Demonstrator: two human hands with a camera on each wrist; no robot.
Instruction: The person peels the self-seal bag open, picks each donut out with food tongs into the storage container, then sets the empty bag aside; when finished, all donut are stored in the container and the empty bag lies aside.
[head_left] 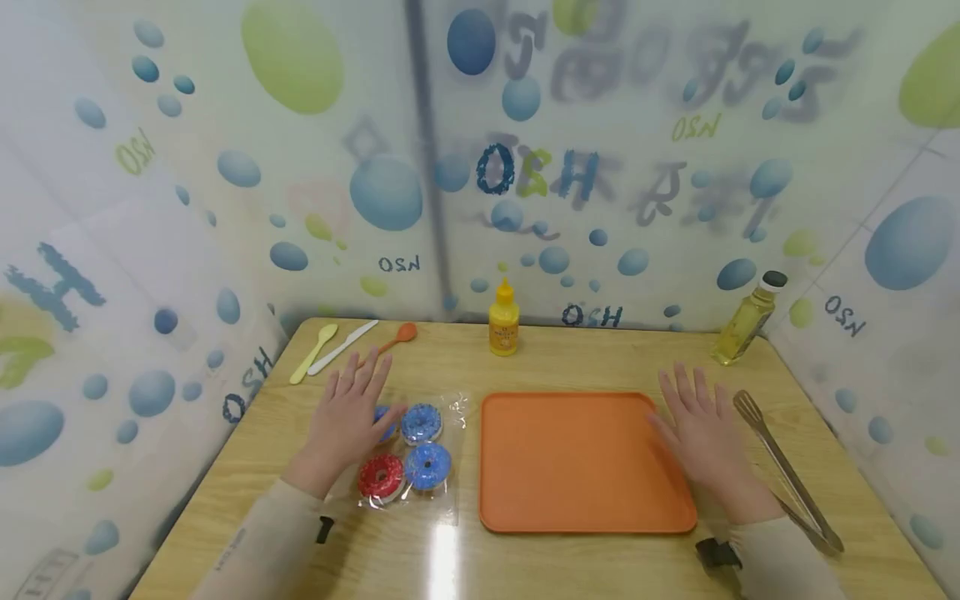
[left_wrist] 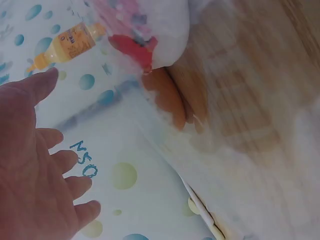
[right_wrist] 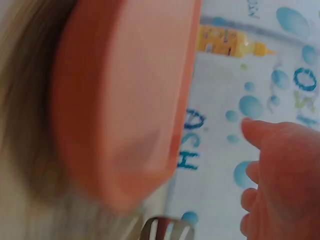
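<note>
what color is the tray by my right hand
The tray is plain orange, seen best in the head view.

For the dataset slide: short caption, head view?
Open left hand by bagged donuts, open right hand at the right edge of an orange tray, yellow bottle behind, wooden table.

Left hand (head_left: 347, 423), right hand (head_left: 703, 435), outstretched

Tray (head_left: 585, 467) — head view above, right-wrist nearer
</note>
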